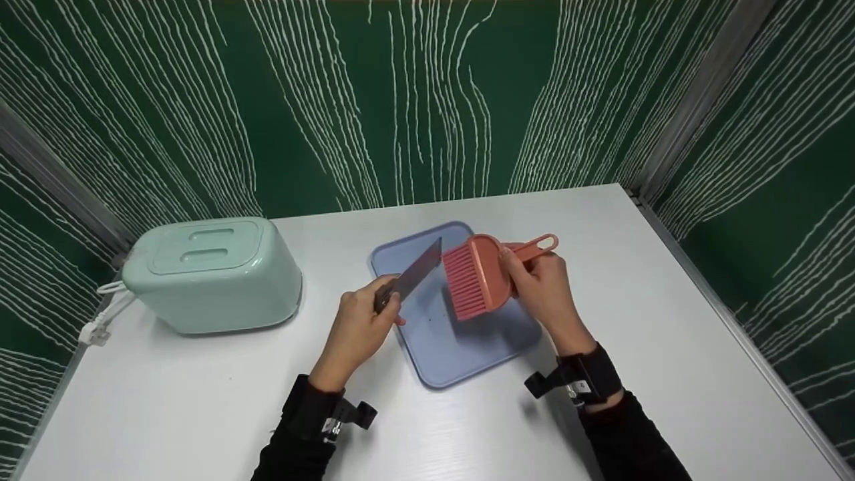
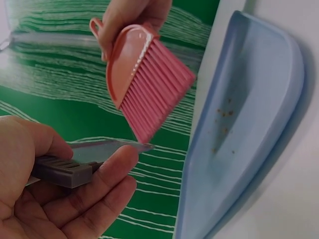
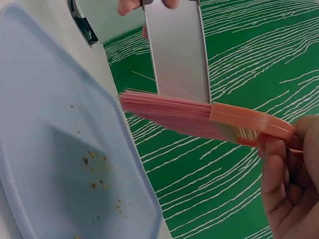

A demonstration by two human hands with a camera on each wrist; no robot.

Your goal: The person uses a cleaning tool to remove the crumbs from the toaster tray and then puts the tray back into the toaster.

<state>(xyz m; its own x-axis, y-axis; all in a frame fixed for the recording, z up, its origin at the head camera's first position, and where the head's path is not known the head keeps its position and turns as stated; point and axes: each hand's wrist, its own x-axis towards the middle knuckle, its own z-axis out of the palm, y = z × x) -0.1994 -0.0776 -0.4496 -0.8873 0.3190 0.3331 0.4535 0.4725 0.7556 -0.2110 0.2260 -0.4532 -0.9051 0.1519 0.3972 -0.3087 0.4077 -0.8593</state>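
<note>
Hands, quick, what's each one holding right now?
Left hand: holding the long metal tray.
Right hand: holding the brush.

Green walls around your white table.
Ahead of you, the back wall is dark green, streaked with bunches of thin, wobbly white lines running mostly downward; the left wall and right wall carry similar lines. A grey left post and right post stand at the corners, slanting in your head view. Your table has a smooth white top, with a grey edge along its right side. Light leaves a soft sheen and blurred shadows on it.
</note>
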